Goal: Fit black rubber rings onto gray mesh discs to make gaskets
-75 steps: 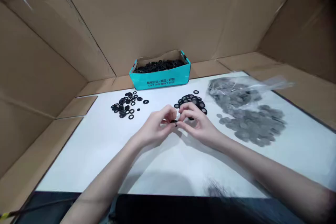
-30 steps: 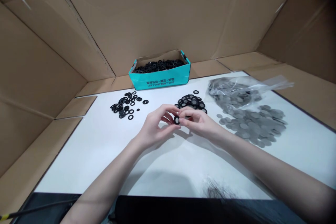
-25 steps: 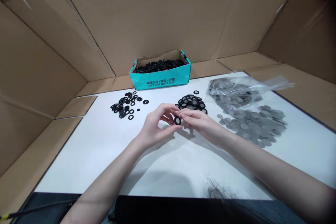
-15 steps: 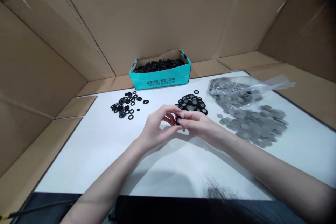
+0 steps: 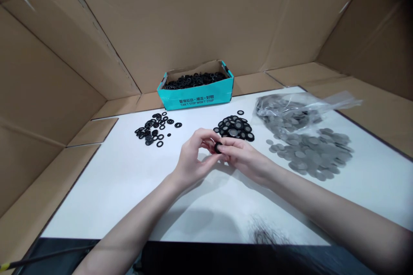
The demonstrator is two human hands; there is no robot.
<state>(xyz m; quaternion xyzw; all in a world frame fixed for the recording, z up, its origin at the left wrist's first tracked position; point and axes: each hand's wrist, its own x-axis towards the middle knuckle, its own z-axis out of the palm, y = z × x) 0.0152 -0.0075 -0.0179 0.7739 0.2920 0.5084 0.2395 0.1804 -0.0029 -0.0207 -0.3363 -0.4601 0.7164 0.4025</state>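
Between my two hands is a small black rubber ring (image 5: pixel 216 148), held above the white tabletop. My left hand (image 5: pixel 196 154) is closed in a pinch on the ring's left side, fingers curled over the top. From the right, my right hand (image 5: pixel 242 154) presses the same ring with thumb and fingertips. Whether a grey disc sits inside this ring is hidden by the fingers. Just beyond my hands lies a pile of black rings with grey centres (image 5: pixel 237 126). A heap of loose grey round discs (image 5: pixel 318 152) lies right of my right hand.
Loose black rings (image 5: pixel 153 126) are scattered at the left. A turquoise box (image 5: pixel 196 96) full of black rings stands at the back. A clear plastic bag (image 5: pixel 287 111) of grey discs lies at the back right. Cardboard walls (image 5: pixel 180 13) surround the white table (image 5: pixel 122 193).
Both hands stay at nearly the same spot with the ring between them; the fingers have shifted slightly around it. The whole view has moved a little.
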